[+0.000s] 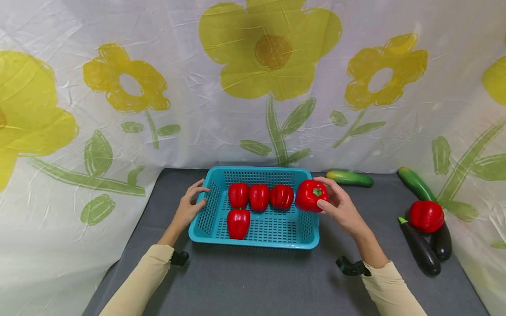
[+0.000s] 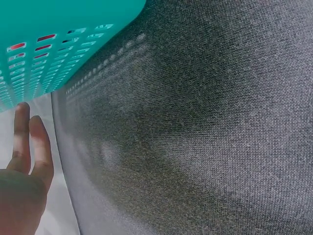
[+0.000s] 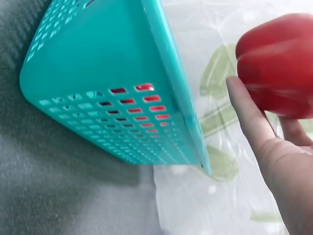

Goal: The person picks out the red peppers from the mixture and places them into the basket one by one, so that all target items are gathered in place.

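Note:
A turquoise plastic basket point(image 1: 254, 245) with slotted walls stands on the dark cloth. Inside it lie several red bell peppers point(image 1: 259, 197), most in a row along the back and one nearer the front left. My right hand point(image 1: 341, 206) grips another red bell pepper point(image 1: 306, 196) above the basket's right rim; the right wrist view shows this pepper point(image 3: 279, 63) raised clear of the rim. At the basket's left end, my left hand point(image 1: 189, 207) has its fingers spread and loosely bent against the rim. In the left wrist view, two of its fingers point(image 2: 41, 142) show near the slotted wall.
To the right lie a red bell pepper point(image 1: 426, 216), two dark eggplants point(image 1: 420, 248) and a green cucumber point(image 1: 416, 183). Another cucumber point(image 1: 349, 178) rests behind my right hand. A white curtain with yellow flowers point(image 1: 272, 52) hangs along the back.

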The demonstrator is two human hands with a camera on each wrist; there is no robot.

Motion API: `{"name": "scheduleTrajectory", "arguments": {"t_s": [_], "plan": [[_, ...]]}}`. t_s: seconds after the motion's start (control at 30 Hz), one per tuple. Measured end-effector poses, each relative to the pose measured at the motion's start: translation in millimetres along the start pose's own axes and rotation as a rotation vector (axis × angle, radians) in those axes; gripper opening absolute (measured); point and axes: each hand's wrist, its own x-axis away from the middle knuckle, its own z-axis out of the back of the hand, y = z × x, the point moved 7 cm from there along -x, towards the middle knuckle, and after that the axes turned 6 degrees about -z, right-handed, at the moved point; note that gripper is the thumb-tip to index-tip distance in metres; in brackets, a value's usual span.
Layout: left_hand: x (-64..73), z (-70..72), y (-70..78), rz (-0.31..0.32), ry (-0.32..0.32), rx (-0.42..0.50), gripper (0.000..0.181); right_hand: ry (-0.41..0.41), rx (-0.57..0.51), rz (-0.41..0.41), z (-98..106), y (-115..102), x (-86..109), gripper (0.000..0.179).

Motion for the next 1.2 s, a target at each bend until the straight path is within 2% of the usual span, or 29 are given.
{"name": "scheduleTrajectory", "arguments": {"t_s": [0.2,0.33,0.5,0.63,0.87,1.2], "plan": [[0.1,-0.3,-0.4,-0.010,0.002,-0.001,0.028,-0.106,-0.149,0.026,-14,-1,-5.0,0.049],[0.0,-0.5,0.2,-0.017,0.004,0.008,0.028,-0.125,-0.175,0.044,-19,-1,-6.8,0.045],[0.3,0.0,0.7,-0.008,0.003,0.005,0.028,-0.112,-0.154,0.071,-26,-1,-10.7,0.060],[-0.1,0.0,1.6,0.009,-0.004,-0.005,0.029,-0.089,-0.146,0.055,-31,1,-14.9,0.073],[-0.4,-0.5,4.8,0.010,-0.008,-0.016,0.028,-0.033,-0.020,0.010,-40,3,-22.4,0.067],[0.1,-0.7,4.9,-0.003,-0.002,-0.009,0.028,0.039,-0.009,-0.110,-52,17,-29.5,0.062]]}}
